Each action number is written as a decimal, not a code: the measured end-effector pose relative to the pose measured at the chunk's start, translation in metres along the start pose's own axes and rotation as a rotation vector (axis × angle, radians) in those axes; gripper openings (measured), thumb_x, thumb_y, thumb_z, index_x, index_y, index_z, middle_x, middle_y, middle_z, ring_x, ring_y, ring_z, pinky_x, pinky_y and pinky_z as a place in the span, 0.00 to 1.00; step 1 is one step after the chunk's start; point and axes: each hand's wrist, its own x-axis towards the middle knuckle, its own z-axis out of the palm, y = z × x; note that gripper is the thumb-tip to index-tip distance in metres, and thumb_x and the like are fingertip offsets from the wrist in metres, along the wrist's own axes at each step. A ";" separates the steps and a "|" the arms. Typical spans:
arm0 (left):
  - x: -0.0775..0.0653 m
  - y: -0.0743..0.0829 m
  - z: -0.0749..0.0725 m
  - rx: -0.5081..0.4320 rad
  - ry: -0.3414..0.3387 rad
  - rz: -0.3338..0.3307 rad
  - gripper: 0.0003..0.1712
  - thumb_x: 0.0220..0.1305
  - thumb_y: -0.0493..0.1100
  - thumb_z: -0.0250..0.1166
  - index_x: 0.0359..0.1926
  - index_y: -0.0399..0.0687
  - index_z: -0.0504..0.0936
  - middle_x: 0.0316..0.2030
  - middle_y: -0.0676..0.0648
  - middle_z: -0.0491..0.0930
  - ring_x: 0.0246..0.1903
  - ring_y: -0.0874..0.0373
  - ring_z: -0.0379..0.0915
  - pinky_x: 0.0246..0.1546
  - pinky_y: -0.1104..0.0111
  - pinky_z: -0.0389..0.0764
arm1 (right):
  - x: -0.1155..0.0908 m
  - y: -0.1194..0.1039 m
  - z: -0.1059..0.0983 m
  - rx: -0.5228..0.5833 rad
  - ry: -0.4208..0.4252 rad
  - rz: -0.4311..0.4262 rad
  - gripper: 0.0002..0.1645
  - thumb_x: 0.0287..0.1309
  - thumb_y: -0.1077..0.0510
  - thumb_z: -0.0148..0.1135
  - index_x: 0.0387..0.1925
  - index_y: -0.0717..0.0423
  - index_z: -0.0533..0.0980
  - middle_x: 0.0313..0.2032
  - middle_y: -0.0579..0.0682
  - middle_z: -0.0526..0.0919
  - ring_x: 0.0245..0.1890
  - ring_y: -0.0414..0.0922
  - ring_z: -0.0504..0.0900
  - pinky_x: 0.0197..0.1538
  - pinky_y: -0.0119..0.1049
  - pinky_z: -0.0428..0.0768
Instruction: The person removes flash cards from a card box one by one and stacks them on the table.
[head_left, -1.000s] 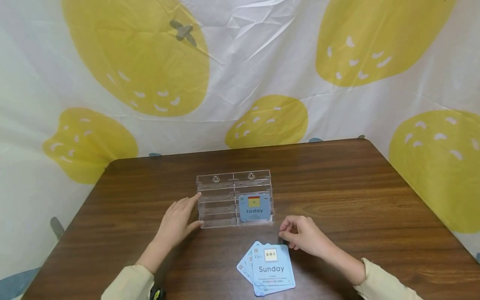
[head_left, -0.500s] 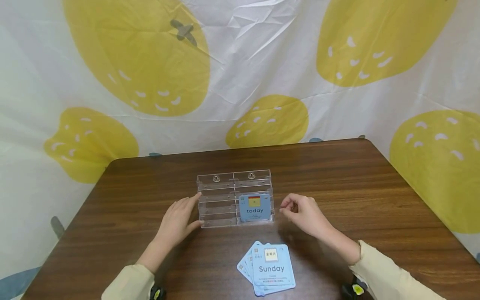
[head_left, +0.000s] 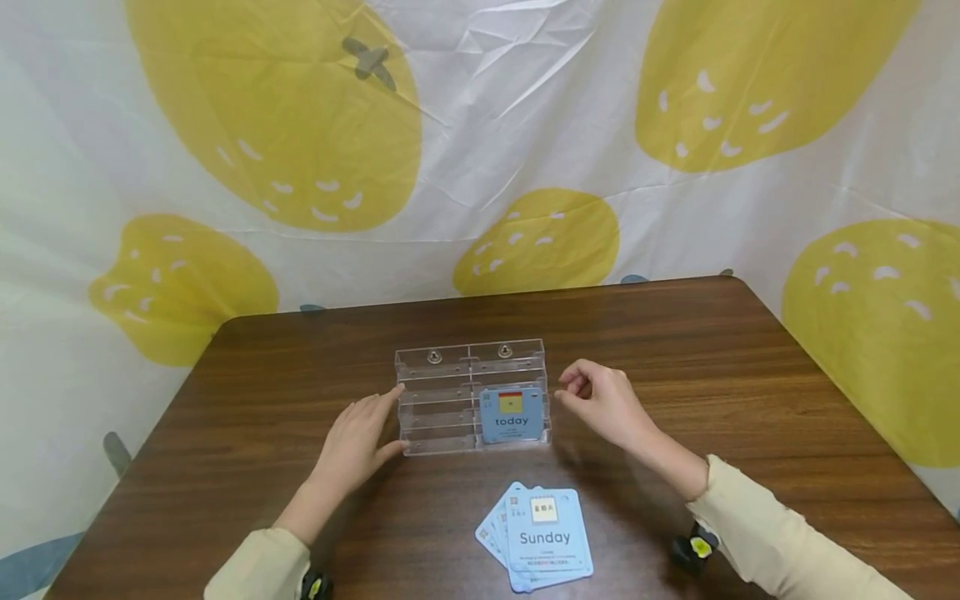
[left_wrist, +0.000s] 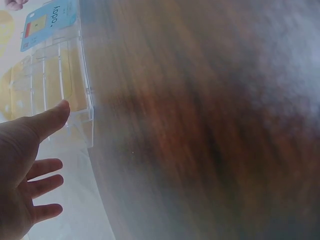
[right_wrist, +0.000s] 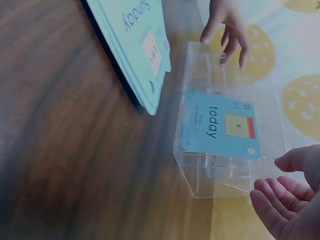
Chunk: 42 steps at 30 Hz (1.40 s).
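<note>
A clear acrylic card rack (head_left: 437, 415) with two columns of tiered slots stands on the table. A blue flash card reading "today" (head_left: 512, 417) sits in its lower right slot. My left hand (head_left: 352, 437) rests with thumb and fingertips at the rack's left side, fingers spread in the left wrist view. Just off the rack's right side is my right hand (head_left: 606, 402), its fingers loosely bent with nothing between them. In front of the rack lies a fanned stack of blue cards (head_left: 550, 542), the top one reading "Sunday".
The brown wood-grain table (head_left: 675, 333) runs back to a white curtain (head_left: 517, 100) printed with yellow fruit. A dark wrist camera (head_left: 693, 550) sits at the right sleeve, another at the left.
My right hand has moved away from the card stack, forward to beside the rack's right side. The left hand, rack and cards have stayed put.
</note>
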 end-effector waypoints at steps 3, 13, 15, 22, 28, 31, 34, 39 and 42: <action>0.000 0.000 0.000 0.002 -0.002 -0.001 0.45 0.44 0.49 0.72 0.63 0.45 0.63 0.51 0.36 0.75 0.53 0.41 0.68 0.55 0.48 0.66 | 0.004 -0.002 -0.001 0.003 -0.001 0.002 0.07 0.47 0.64 0.65 0.30 0.62 0.76 0.21 0.47 0.76 0.22 0.39 0.74 0.26 0.29 0.74; 0.000 0.000 0.001 0.006 0.002 0.005 0.46 0.44 0.49 0.73 0.63 0.44 0.63 0.49 0.36 0.75 0.52 0.41 0.69 0.55 0.48 0.66 | 0.012 -0.002 0.005 0.024 -0.028 0.013 0.12 0.45 0.63 0.66 0.33 0.64 0.76 0.26 0.49 0.78 0.27 0.41 0.76 0.31 0.32 0.77; 0.000 0.000 0.001 0.004 0.001 0.003 0.46 0.44 0.49 0.73 0.63 0.44 0.63 0.50 0.36 0.75 0.53 0.41 0.69 0.55 0.48 0.66 | 0.012 -0.001 0.006 0.028 -0.030 0.016 0.12 0.45 0.63 0.66 0.33 0.64 0.76 0.26 0.49 0.78 0.27 0.41 0.76 0.32 0.32 0.77; 0.000 -0.001 0.001 0.003 0.000 0.000 0.46 0.44 0.49 0.73 0.64 0.45 0.62 0.50 0.36 0.75 0.53 0.41 0.68 0.55 0.48 0.66 | 0.015 0.002 0.010 0.031 -0.029 0.007 0.10 0.45 0.64 0.66 0.32 0.64 0.76 0.26 0.50 0.78 0.26 0.41 0.76 0.30 0.32 0.77; 0.000 0.000 0.001 0.000 0.001 -0.002 0.46 0.44 0.49 0.72 0.64 0.45 0.62 0.50 0.36 0.75 0.53 0.41 0.68 0.55 0.48 0.66 | 0.016 0.003 0.016 0.032 -0.043 0.008 0.10 0.44 0.64 0.66 0.31 0.63 0.76 0.24 0.48 0.78 0.26 0.40 0.76 0.30 0.32 0.76; -0.001 0.000 0.001 0.000 0.002 -0.001 0.46 0.44 0.49 0.72 0.64 0.44 0.62 0.50 0.36 0.75 0.52 0.41 0.69 0.55 0.48 0.67 | 0.016 0.003 0.017 0.028 -0.048 -0.011 0.09 0.44 0.65 0.66 0.31 0.63 0.76 0.23 0.48 0.77 0.25 0.39 0.75 0.29 0.31 0.76; -0.001 0.000 0.001 0.001 0.002 0.000 0.46 0.44 0.49 0.72 0.64 0.44 0.62 0.49 0.36 0.75 0.52 0.41 0.69 0.54 0.48 0.67 | 0.016 0.002 0.018 0.030 -0.056 -0.028 0.08 0.45 0.65 0.65 0.31 0.63 0.76 0.23 0.47 0.77 0.24 0.39 0.75 0.29 0.30 0.76; -0.001 0.001 0.000 0.002 0.003 0.000 0.46 0.44 0.49 0.72 0.63 0.44 0.63 0.49 0.35 0.75 0.52 0.41 0.69 0.54 0.48 0.67 | 0.015 0.003 0.020 0.035 -0.076 -0.039 0.08 0.46 0.66 0.65 0.31 0.64 0.76 0.23 0.48 0.78 0.24 0.39 0.75 0.29 0.29 0.76; -0.001 0.001 -0.001 0.000 0.002 -0.001 0.46 0.44 0.49 0.72 0.63 0.44 0.63 0.49 0.36 0.75 0.52 0.41 0.69 0.54 0.48 0.67 | 0.015 0.003 0.022 0.036 -0.092 -0.039 0.07 0.47 0.66 0.64 0.31 0.63 0.77 0.23 0.48 0.78 0.24 0.39 0.75 0.29 0.29 0.77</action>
